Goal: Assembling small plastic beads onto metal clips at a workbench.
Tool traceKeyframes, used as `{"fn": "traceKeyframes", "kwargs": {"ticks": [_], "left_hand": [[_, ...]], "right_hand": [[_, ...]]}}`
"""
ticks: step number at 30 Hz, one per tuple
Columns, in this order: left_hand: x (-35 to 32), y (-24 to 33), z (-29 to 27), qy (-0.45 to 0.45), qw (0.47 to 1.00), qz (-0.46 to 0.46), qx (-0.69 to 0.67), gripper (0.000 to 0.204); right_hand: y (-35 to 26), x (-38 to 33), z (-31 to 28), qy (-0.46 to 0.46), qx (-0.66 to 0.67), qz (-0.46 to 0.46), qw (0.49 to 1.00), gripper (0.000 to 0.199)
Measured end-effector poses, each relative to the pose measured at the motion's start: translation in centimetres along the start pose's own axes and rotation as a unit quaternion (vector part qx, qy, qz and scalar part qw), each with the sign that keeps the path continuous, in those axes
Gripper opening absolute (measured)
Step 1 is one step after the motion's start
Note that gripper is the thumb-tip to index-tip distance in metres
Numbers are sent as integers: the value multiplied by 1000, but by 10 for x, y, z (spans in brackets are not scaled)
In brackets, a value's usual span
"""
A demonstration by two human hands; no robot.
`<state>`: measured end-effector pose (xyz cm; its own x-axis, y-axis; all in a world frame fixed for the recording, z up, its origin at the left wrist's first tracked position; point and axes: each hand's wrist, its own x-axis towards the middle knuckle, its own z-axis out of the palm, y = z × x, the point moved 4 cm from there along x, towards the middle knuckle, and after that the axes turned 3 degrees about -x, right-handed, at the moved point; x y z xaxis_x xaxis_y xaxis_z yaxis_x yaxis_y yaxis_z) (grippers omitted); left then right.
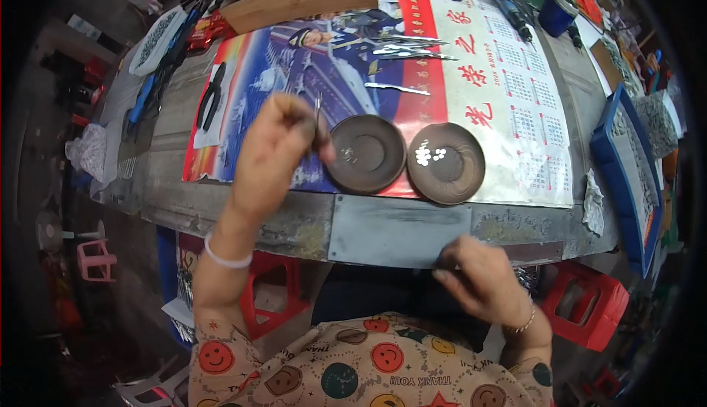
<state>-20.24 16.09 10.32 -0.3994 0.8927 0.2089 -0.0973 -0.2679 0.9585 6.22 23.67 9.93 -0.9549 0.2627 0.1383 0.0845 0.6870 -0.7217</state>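
Note:
My left hand [276, 145] is closed, slightly blurred, at the left rim of a dark brown round dish [389, 155]. A slim metal tool [318, 105] stands up from its fingers; its exact kind is unclear. Tiny pale bits [349, 156] lie in that dish. Beside it on the right, a second brown dish [471, 165] holds several small white round pieces [423, 156]. My right hand [480, 278] is at the table's near edge, fingers curled at the right end of a flat grey plate [398, 230]. Whatever its fingertips pinch is hidden.
A calendar poster [515, 142] lies under the dishes. Several thin metal tools [409, 47] and black-handled pliers [212, 97] rest farther back. A wooden block [302, 5] stands behind, a blue tray [626, 179] at right. Red stools [589, 304] stand below the table.

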Motion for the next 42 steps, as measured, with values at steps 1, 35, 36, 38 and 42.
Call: {"fn": "traceKeyframes", "kwargs": {"ticks": [1, 35, 36, 38, 42], "left_hand": [[-24, 0, 0, 14, 1000, -16, -5, 8], [-176, -44, 36, 51, 977, -131, -163, 26], [-175, -45, 37, 48, 976, -134, -163, 26], [-172, -45, 40, 15, 984, -143, -105, 25], [-152, -32, 50, -31, 998, -51, 17, 20]], "right_hand": [[0, 12, 1, -5, -14, -15, 1000, 19], [41, 128, 13, -25, 238, 105, 965, 12], [40, 120, 16, -36, 289, 132, 948, 12], [29, 103, 22, -63, 356, 117, 925, 12], [10, 77, 27, -114, 390, 145, 902, 10]]}}
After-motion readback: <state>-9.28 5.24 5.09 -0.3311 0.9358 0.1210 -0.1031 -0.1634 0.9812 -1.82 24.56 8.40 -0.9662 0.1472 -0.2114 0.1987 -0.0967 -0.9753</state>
